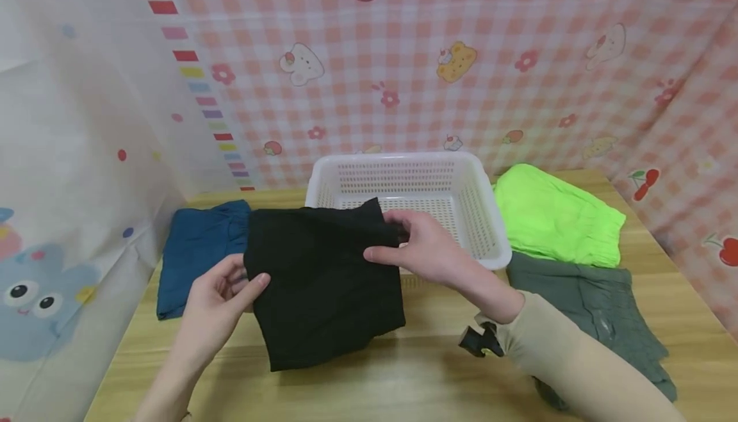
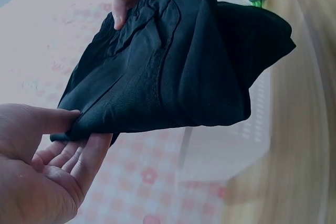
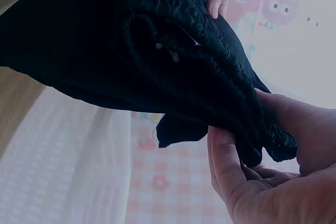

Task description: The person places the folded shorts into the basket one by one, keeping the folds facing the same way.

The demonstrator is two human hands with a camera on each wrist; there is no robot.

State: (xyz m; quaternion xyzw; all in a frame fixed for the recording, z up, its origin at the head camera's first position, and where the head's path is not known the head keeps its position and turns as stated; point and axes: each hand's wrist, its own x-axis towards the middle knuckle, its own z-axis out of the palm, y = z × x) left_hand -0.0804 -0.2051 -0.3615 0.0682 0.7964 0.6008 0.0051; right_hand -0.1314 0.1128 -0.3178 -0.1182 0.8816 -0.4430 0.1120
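Note:
A pair of black shorts (image 1: 328,287) with a gathered elastic waistband (image 3: 210,56), folded over, hangs above the table in front of the basket. My left hand (image 1: 216,303) pinches its left edge between thumb and fingers; the left wrist view shows the thumb on top of the cloth (image 2: 147,72) and the fingers beneath. At the upper right corner my right hand (image 1: 423,246) grips the shorts, thumb on the near face and fingertips behind. In the right wrist view that hand (image 3: 273,166) holds the bunched waistband end.
A white plastic basket (image 1: 496,236) stands behind the shorts. Folded blue cloth (image 1: 198,249) lies at the left. Bright green clothing (image 1: 553,217) and dark grey-green shorts (image 1: 582,300) lie at the right of the wooden table (image 1: 403,383). Printed curtains (image 1: 346,108) close off the back and sides.

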